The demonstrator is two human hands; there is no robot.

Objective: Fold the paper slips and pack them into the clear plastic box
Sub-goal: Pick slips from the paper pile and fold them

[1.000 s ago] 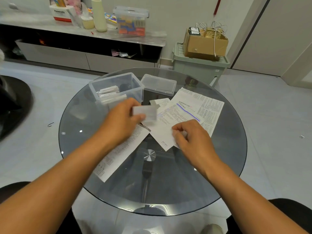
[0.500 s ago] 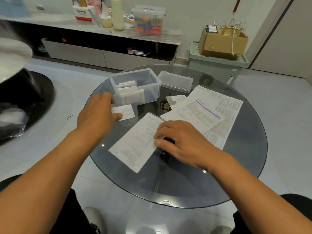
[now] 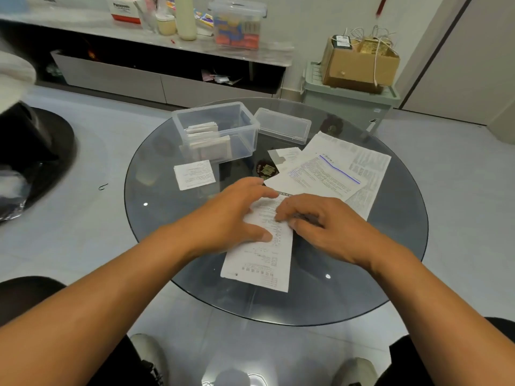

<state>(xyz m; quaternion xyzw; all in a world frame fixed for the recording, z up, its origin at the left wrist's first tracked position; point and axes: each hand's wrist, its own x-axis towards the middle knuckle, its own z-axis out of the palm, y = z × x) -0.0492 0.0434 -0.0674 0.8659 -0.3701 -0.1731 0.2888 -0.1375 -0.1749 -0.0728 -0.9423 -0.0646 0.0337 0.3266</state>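
Left hand (image 3: 231, 218) flat, fingers extended; right hand (image 3: 320, 224) fingers curled, pressing down.

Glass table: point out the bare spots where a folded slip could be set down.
Bare glass lies along the table's left edge, below the small slip, and along the near right rim. It is crowded right of the box, where the lid and sheets lie.
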